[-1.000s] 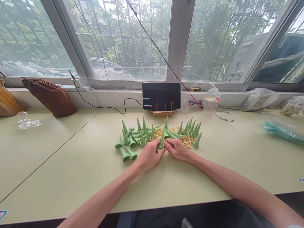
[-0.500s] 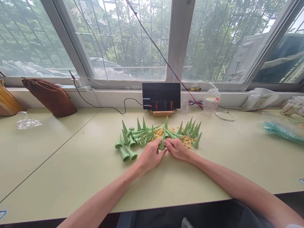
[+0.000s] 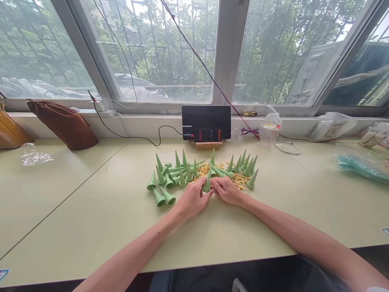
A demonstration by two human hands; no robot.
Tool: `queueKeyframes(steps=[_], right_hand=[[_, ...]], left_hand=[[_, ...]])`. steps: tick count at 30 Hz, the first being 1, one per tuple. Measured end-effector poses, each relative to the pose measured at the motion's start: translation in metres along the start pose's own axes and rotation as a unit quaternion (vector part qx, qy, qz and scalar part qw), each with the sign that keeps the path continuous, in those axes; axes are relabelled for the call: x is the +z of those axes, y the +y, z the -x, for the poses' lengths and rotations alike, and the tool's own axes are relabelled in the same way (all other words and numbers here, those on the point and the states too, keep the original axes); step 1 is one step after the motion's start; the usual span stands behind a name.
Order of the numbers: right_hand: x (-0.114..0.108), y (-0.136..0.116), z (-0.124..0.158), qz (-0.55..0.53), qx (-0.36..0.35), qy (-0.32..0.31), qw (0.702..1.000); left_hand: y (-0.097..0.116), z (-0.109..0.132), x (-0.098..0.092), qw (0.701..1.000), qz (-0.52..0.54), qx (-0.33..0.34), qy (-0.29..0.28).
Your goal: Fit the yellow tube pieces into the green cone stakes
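My left hand (image 3: 192,198) is closed round the base of a green plastic cone (image 3: 207,180) that points up and away. My right hand (image 3: 226,190) meets it from the right, fingers pinched at the cone's open base; what they pinch is too small to make out. Behind both hands lies a pile of green cones (image 3: 173,175), some standing, some on their sides. Small yellow plastic pieces (image 3: 239,179) are scattered among them. More upright cones (image 3: 247,166) stand at the right of the pile.
A dark tablet (image 3: 206,121) with a phone (image 3: 208,135) on a wooden stand leans at the windowsill. A brown pouch (image 3: 63,123) lies at the far left, plastic bags (image 3: 270,127) and a teal bundle (image 3: 361,168) at the right. Cables (image 3: 133,136) run along the sill.
Almost nothing: both hands stay together on the same cone, with only slight finger shifts.
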State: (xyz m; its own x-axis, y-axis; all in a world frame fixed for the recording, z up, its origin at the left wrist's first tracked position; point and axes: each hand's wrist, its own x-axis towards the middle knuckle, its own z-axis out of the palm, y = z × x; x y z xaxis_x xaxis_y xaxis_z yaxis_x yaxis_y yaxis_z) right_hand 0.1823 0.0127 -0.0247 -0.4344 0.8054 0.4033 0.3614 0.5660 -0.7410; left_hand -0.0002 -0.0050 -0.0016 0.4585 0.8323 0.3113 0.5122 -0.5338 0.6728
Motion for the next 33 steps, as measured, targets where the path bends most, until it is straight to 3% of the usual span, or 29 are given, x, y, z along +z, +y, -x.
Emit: queueKeyframes(steps=[22,33], right_hand=[[-0.0002,-0.0002,-0.0008,0.025,-0.004,0.008,1.000],[0.0006,0.0007,-0.0005,0.021,-0.002,0.010,1.000]], left_hand=[[0.0030,0.0016,-0.0027,0.999,-0.041,0.006,-0.035],[0.0002,0.0010,-0.0001,0.999,-0.035,0.005,-0.009]])
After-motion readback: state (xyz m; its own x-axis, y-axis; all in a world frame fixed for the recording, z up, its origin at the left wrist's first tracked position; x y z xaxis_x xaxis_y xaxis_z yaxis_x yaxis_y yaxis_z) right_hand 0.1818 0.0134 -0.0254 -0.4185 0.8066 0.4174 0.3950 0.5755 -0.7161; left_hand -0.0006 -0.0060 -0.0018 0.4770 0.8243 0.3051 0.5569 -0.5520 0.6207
